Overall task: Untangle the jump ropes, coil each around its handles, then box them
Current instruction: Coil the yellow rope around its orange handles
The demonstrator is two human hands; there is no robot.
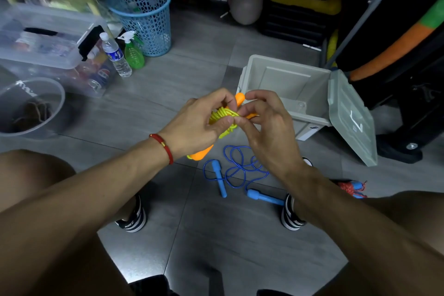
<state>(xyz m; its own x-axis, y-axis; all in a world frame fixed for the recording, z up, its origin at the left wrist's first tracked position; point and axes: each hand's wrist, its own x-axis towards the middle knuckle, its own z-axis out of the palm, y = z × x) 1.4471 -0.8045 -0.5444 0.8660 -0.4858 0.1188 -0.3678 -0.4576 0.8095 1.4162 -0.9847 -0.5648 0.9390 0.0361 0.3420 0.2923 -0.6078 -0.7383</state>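
Both hands up over the floor, mid-frame. Left hand [199, 125] grips the yellow rope [222, 118] bundle, fingers curled round the coils and the orange handles [239, 100]. Right hand [263, 122] pinches a strand of the yellow rope at the bundle's right side, thumb and fingertips together. Handles lie side by side, long axis running near-left to far-right: one rounded tip pokes out far-right between the hands, the butt end sticks out below the left wrist. Handles smooth plastic, tapered; yellow rope thin, glossy, wound crosswise round the middle.

Blue rope [236, 170] loose on the floor just below the hands, thin cord in tangled loops. Its two blue handles [221, 181] are ribbed plastic sticks, one pointing near-far, the other lying left-right by the right shoe.

Red rope [349, 187], braided, wound on blue handles, sits near the right knee, partly hidden.

Box [286, 84] open on the floor, far right of the hands: grey-white hard plastic, squarish, lid [350, 118] hinged open to the right and tilted down.

Far left: blue mesh bin [141, 17], water bottle [115, 55], green spray bottle [133, 51], clear tubs [40, 36]. Floor [192, 60] grey tile.
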